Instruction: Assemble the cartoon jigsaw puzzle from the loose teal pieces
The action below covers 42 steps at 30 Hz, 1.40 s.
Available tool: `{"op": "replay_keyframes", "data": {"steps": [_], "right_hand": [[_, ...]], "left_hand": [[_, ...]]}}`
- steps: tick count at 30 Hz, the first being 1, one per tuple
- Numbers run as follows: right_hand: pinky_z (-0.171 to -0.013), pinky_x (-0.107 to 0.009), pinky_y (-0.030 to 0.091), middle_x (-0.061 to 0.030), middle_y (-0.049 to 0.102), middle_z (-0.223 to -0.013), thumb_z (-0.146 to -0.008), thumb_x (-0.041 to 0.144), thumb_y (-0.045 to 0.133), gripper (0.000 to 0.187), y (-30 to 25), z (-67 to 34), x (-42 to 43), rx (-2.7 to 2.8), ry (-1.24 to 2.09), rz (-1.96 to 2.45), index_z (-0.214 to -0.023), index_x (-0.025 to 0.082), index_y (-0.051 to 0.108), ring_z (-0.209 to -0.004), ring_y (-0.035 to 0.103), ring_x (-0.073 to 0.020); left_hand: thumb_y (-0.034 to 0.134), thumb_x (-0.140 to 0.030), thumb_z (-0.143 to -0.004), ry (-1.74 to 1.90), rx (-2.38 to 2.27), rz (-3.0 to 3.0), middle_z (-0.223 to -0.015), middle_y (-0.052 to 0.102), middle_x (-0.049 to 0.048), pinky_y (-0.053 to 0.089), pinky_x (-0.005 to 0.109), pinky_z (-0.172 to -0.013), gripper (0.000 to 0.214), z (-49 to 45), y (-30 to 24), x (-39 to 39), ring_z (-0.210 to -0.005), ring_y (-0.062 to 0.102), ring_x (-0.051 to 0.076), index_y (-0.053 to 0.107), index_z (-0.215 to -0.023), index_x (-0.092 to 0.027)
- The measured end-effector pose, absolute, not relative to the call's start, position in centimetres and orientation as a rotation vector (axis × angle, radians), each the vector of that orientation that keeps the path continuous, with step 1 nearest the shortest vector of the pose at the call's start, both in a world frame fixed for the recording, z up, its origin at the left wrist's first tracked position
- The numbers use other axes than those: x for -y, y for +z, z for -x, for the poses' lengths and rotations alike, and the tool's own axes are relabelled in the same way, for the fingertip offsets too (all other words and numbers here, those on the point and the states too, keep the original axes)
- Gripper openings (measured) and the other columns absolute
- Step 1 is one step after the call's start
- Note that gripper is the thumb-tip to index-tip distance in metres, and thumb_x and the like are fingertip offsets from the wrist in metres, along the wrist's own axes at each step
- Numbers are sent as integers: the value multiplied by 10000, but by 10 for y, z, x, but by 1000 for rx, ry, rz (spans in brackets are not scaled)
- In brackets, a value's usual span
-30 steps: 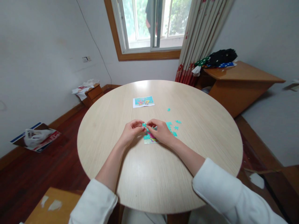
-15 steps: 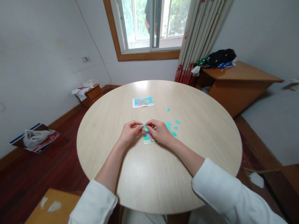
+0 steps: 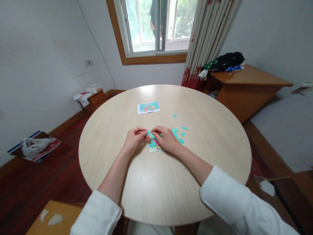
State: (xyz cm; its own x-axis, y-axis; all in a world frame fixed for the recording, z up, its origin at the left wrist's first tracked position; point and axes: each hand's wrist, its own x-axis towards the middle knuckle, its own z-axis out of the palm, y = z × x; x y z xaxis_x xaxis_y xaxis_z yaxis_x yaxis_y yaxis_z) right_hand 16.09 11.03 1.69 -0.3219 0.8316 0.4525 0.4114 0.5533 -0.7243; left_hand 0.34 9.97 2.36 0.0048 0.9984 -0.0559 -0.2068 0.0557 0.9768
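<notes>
A partly assembled jigsaw puzzle (image 3: 154, 149), teal with pink and yellow, lies on the round table in front of me. At its upper left corner, my left hand (image 3: 136, 137) pinches a small teal puzzle piece (image 3: 148, 133) between thumb and fingertips. My right hand (image 3: 165, 137) reaches over the puzzle and covers its middle. Its thumb and index finger are closed at the other side of the same piece, close to the left fingertips. Right of that hand, more of the teal puzzle shows. Loose teal pieces (image 3: 183, 134) are scattered just beyond.
Farther back on the pale round table (image 3: 161, 186) lies a picture sheet (image 3: 148, 107) with cartoon figures. One loose piece (image 3: 175, 115) sits apart toward the back. A wooden desk (image 3: 251, 80) with a heap of cloth stands at the right, by the curtain.
The view has shifted slightly. The fingertips of both hands have parted a little at the puzzle's upper left corner; otherwise the hands stay in place.
</notes>
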Motion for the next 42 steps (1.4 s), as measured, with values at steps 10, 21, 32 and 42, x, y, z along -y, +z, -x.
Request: {"op": "replay_keyframes", "data": {"steps": [10, 21, 32, 42], "right_hand": [[-679, -254, 465, -44, 675, -763, -795, 127, 519, 123, 20, -162, -110, 1949, 597, 1023, -787, 157, 637, -685, 599, -124], [-655, -244, 454, -11, 666, -692, -745, 140, 543, 106, 23, -202, -141, 1931, 468, 1180, -715, 174, 639, -638, 586, -115], [-661, -285, 432, -56, 671, -705, -721, 189, 527, 147, 6, -255, -176, 1632, 218, 1554, -740, 154, 669, -656, 584, -164], [-688, -312, 461, -97, 687, -735, -686, 207, 548, 184, -8, -289, -196, 1276, 306, 1639, -768, 128, 693, -672, 597, -190]], "left_hand": [[788, -313, -503, 1335, -1069, -975, -564, 596, -14, 461, 239, -561, 307, 0, 23, -102, -504, 550, 88, 607, -663, -122], [801, -241, -498, 1400, -1035, -798, -607, 626, -7, 484, 212, -553, 311, 6, 22, -106, -517, 565, 75, 604, -699, -109], [727, -124, -633, 1408, -1037, -697, -615, 650, 24, 509, 189, -571, 178, 10, 18, -110, -541, 592, 74, 669, -796, -85], [640, -51, -696, 1404, -1033, -632, -616, 651, 47, 534, 201, -606, 115, 15, 16, -113, -576, 620, 94, 671, -805, -73]]}}
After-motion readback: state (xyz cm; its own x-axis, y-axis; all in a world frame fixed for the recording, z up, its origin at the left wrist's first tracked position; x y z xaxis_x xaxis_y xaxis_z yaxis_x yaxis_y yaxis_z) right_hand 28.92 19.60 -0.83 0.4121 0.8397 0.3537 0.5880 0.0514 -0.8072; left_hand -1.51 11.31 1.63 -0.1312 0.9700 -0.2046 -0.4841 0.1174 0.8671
